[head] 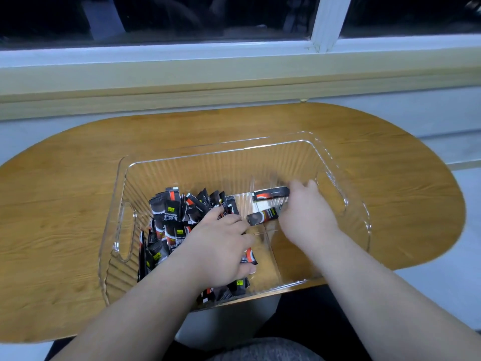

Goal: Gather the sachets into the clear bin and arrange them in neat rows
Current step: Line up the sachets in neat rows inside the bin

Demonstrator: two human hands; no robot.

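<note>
Inside the clear bin (221,162) on the surface (65,191), the left hand (221,246) presses flat-fingered on heaped sachets (169,217). The right hand (307,212) grips two sachets (263,217).

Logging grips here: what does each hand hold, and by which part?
The right hand seems to pinch two loose sachets by their right ends; blur hides the fingertips. The left hand presses flat on the packed sachets, gripping none.

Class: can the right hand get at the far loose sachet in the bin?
Likely yes: the right hand is beside that sachet inside the open bin, with nothing between them.
</note>
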